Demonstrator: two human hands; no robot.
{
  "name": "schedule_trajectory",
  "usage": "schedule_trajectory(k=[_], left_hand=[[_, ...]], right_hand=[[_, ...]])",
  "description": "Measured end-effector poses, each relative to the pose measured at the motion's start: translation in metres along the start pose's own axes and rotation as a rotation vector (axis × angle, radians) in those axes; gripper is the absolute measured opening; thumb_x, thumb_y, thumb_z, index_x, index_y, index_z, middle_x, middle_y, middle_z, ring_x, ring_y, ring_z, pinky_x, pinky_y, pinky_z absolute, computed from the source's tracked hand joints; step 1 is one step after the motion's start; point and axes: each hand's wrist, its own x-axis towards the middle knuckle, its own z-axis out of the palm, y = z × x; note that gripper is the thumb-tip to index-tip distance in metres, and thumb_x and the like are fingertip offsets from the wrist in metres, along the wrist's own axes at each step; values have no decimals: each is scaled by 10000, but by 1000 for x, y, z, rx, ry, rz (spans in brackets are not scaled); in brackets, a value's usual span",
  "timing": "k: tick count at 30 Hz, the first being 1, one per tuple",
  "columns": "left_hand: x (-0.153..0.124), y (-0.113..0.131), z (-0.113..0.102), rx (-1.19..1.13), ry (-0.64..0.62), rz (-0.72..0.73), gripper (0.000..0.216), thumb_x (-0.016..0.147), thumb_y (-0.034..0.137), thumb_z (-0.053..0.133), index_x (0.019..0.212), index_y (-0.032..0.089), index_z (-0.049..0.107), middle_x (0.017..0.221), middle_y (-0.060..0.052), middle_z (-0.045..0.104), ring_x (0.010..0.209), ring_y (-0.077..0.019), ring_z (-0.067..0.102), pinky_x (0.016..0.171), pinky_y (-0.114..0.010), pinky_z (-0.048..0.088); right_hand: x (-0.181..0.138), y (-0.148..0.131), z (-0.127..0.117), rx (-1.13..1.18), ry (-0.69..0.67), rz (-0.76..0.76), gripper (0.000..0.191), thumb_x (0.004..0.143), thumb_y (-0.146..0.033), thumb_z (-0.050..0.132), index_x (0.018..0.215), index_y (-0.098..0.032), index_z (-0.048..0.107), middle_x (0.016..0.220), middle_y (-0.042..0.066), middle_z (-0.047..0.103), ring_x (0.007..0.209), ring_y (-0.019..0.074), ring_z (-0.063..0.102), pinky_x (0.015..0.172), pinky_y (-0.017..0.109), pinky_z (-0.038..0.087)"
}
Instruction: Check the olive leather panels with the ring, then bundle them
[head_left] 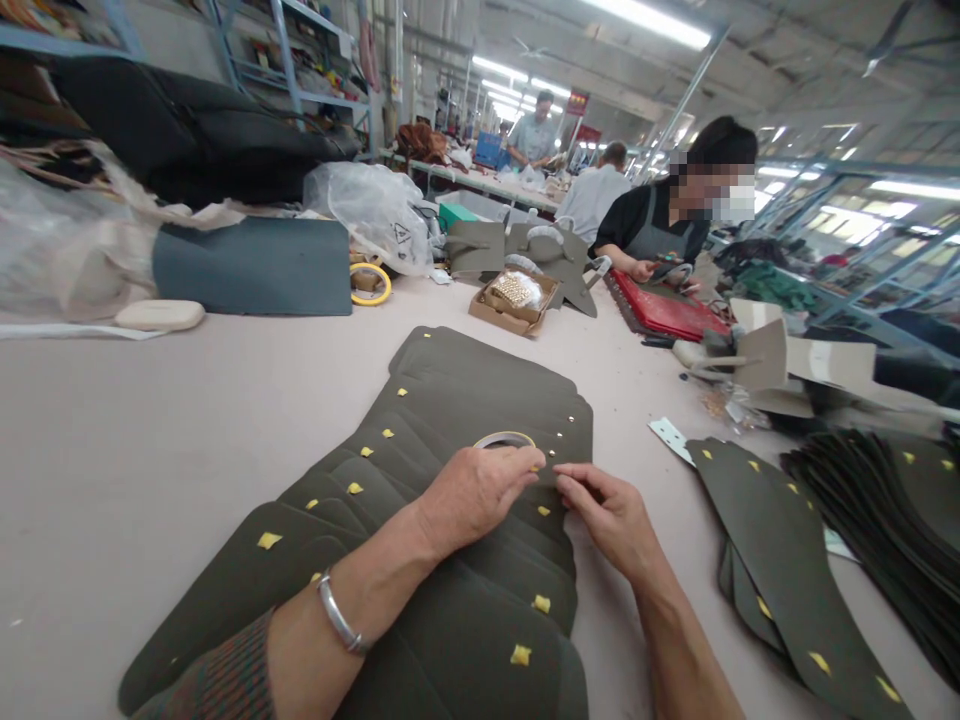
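1. As we look across the pale worktop [187, 430], it spreads under everything near us, widest towards 9 o'clock.
2. At 2 o'clock we see a co-worker [667, 240] in a dark apron, bent over a red flat item [667, 305].
3. In front of us the dark green panels [480, 380] overlap in layers on the worktop, running from 12 o'clock down to 7.
4. Towards 4 o'clock we have a fanned stack [847, 500] of dark pieces, and just beside it some curved pieces [780, 580].
5. Between 9 and 10 o'clock lies a blue-grey sheet [251, 268].
6. Our left hand [480, 490], at 6 o'clock, is curled around a roll of tape above the panels.
7. Our right hand [611, 515], between 4 and 5 o'clock, has thumb and forefinger close together at the panels' edge; we cannot tell whether it grasps anything.
8. Near 12 o'clock sits an open cardboard box [499, 322].
9. The roll of tape [506, 438] is partly hidden by our left hand.
10. Yellow squares [542, 604] dot the panels along both sides.
11. Tiny pale dots [559, 435] line the panels at 12 o'clock from our right fingertips.
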Motion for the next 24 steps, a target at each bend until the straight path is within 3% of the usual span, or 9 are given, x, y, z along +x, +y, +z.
schedule_trajectory(k=[3,7,14,18,22,24], left_hand=[[0,1,1,3,-3,8,385,955,212,463,1335,240,413,1212,-28,649,1080,-150,631,949,-294,505],[-1,5,3,59,-33,-6,438,948,225,484,1365,214,350,1212,-58,651,1040,-175,658,881,-305,542],[-1,10,3,26,-98,-24,307,949,197,466,1247,211,394,1099,-39,671,983,-178,666,803,-280,532],[-2,12,1,-34,-134,-37,198,926,133,459,1102,223,474,952,6,669,889,-154,665,740,-234,505],[-1,7,7,-11,-55,-74,140,906,101,471,927,221,539,844,30,667,769,-137,661,657,-215,474],[0,4,10,34,-1,-73,148,893,92,474,873,216,552,792,28,660,718,-142,652,620,-224,458]], right_hand=[[-1,-3,4,90,108,-107,224,859,-340,585,975,-187,700,814,42,709,693,165,641,631,272,523],[-2,-12,9,-6,90,-339,171,879,-228,571,1017,-208,670,972,61,698,838,168,649,719,278,527],[-1,-15,16,-136,89,-503,123,874,-130,528,866,-196,631,818,35,676,742,139,633,686,246,496],[-1,-16,23,-214,217,-577,137,826,-95,518,755,-196,577,664,-3,627,579,110,589,558,206,451],[2,-16,29,-228,336,-647,164,785,-71,496,701,-194,564,597,-13,605,517,99,577,511,186,429],[2,-17,32,-209,339,-613,159,775,-85,506,682,-190,581,589,-11,608,506,101,575,501,188,427]])
